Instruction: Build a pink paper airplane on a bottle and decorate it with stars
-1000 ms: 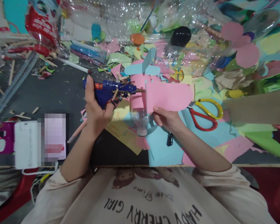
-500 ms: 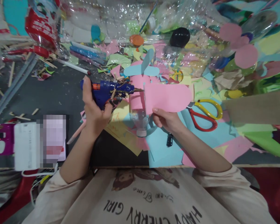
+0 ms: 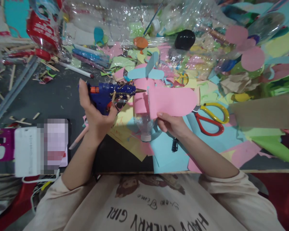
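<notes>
Forearms converge — left hand [image 3: 97,113], right hand [image 3: 172,124] clenched.

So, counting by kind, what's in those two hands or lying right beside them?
Blue hot-glue gun, in the left hand: 1
Pink rounded paper piece, pinched by the right hand: 1
Clear plastic bottle banded in pink paper: 1
Pair of scissors with one yellow and one red handle: 1
Total: 4

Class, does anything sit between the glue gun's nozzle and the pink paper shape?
Nothing visible. The glue gun in the left hand points its nozzle at the left edge of the pink paper shape, held by the right hand.
</notes>
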